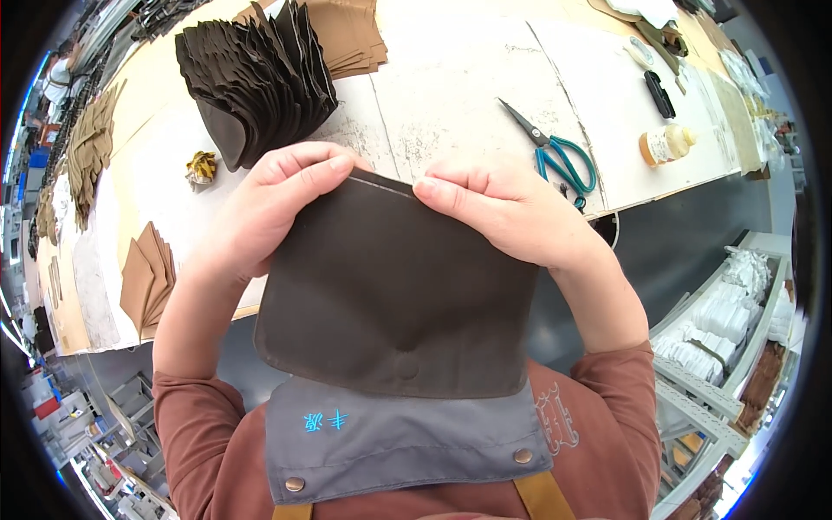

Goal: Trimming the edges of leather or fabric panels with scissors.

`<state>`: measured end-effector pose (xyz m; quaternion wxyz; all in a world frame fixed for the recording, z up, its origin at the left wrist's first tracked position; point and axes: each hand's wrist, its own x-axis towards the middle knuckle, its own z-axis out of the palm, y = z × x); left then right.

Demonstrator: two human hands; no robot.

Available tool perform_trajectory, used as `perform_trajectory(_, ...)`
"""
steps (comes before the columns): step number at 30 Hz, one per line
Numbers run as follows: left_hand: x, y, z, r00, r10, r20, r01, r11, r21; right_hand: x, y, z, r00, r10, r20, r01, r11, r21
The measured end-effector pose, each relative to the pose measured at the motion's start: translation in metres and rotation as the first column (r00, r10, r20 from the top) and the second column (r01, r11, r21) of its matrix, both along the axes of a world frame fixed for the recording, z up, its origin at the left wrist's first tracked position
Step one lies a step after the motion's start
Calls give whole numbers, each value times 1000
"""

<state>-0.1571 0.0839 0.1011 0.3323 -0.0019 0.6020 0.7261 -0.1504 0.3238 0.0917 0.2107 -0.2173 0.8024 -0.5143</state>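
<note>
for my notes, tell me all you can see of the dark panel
The dark panel is blackish brown and looks like smooth leather. Its lower left corner is rounded, and a faint round mark sits near the lower edge. The left hand and right hand grip its upper edge, thumbs on the near face; that edge slopes down rightward and shows a thin pale line. Below, it overlaps the grey apron in view.

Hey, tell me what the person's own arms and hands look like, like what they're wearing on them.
The left hand and right hand wear no gloves, and no ring or watch shows, though some fingers are hidden. The forearms are uncovered. The sleeves are reddish-brown, ending around the elbows, with no visible markings.
</note>
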Motion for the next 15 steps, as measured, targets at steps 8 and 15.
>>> perform_trajectory(8,30,8,18,1000,-10,11,10,1000,-19,29,7,8,916,-23,400,140,954,-265)
perform_trajectory(15,39,8,18,986,-141,-91,121,973,-197,37,11,7,917,123,379,-69,986,-151)
